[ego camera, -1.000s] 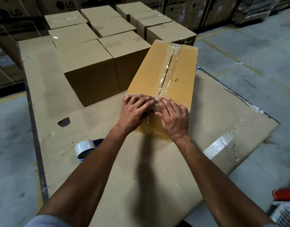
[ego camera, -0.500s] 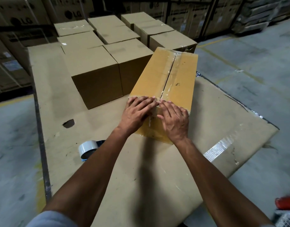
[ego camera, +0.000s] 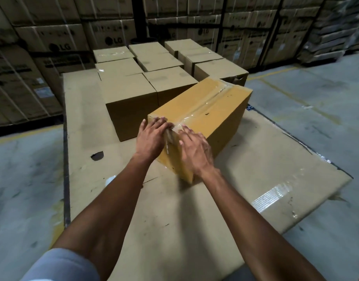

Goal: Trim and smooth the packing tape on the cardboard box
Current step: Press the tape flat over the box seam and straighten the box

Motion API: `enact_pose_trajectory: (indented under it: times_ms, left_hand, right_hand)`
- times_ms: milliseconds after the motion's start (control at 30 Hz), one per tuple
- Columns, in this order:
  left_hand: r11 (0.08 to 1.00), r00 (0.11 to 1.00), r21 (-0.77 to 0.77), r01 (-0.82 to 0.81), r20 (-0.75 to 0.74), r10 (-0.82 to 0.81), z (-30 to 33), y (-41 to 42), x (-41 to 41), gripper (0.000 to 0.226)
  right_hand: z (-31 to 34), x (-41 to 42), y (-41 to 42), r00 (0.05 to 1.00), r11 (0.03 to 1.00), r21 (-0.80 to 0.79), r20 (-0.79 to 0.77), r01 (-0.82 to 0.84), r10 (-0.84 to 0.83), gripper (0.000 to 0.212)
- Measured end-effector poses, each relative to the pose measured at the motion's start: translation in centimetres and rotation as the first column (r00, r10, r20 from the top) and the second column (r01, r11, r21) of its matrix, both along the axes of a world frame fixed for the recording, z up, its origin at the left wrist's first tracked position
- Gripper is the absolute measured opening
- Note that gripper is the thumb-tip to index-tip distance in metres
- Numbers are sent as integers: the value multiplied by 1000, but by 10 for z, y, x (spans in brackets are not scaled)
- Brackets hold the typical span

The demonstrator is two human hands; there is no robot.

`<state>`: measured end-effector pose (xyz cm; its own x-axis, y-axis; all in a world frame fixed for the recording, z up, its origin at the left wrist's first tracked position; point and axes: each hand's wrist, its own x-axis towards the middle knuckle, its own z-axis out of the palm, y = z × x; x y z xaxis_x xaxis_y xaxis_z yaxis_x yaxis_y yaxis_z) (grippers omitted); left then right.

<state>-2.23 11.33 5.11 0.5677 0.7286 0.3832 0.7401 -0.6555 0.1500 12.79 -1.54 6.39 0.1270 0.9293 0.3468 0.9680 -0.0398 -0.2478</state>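
A long yellow-brown cardboard box [ego camera: 221, 116] lies on a flat cardboard sheet [ego camera: 255, 169], its near end towards me. Clear packing tape [ego camera: 204, 105] runs along the top seam and folds down over the near end face, where it looks wrinkled. My left hand [ego camera: 152, 136] lies flat on the left part of that end, its fingertips hooked over the top edge beside the tape. My right hand [ego camera: 195, 152], slightly blurred, presses flat on the end face to the right of the tape. Neither hand holds anything.
Several sealed brown boxes [ego camera: 132, 98] stand just left of and behind the taped box. A white tape roll [ego camera: 110, 180] peeks out from behind my left forearm. A dark hole [ego camera: 97, 155] marks the sheet. Stacked cartons [ego camera: 52, 43] line the back wall, with concrete floor on both sides.
Both hands have slid from the box's top edge down onto its near end face, the right one lowest. My view has lifted and shifted, so the box now points further right.
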Motion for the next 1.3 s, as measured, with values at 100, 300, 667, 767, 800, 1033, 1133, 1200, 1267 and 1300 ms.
enact_pose_trajectory:
  times_ms: [100,300,667,767,800,1033,1133,1200,1267,1300]
  left_hand:
    - [996,997,-56,-76,3,76,11,-13,5,45]
    - [991,995,-96,96,15,-95,17,-58,44,83]
    - [999,996,-8,42,-72,-43,9,-57,40,67]
    - [999,996,15,-39,-76,40,4,-58,21,65]
    - [997,993,27,-75,-88,77,3,-60,16,65]
    - [963,954,97,-252,-141,264,-11,-78,46,71]
    - [945,938,155,-289,-152,312,-22,-82,69,69]
    - [930,923,178,-321,-161,350,-24,-78,74,67]
    - [926,912,187,-328,-192,362,-25,-70,69,67]
    - [922,904,184,-339,-207,374,-25,-64,66,67]
  right_hand:
    - [-3,17,-4,1000,1000,6,-30,6,-6,47]
    - [-11,68,-8,997,999,12,-78,32,-31,60]
    - [-26,105,17,986,986,-58,46,-156,159,68]
    - [-29,99,24,948,953,-38,100,-299,301,66]
    - [-31,101,27,932,940,-34,120,-339,341,64]
    - [-41,154,40,958,965,55,148,-257,247,74]
    - [-46,172,46,968,979,64,171,-196,182,78]
    - [-51,177,51,969,983,63,191,-170,156,78]
    - [-55,176,55,965,985,61,219,-163,146,78]
    - [-56,175,59,961,985,51,231,-166,150,80]
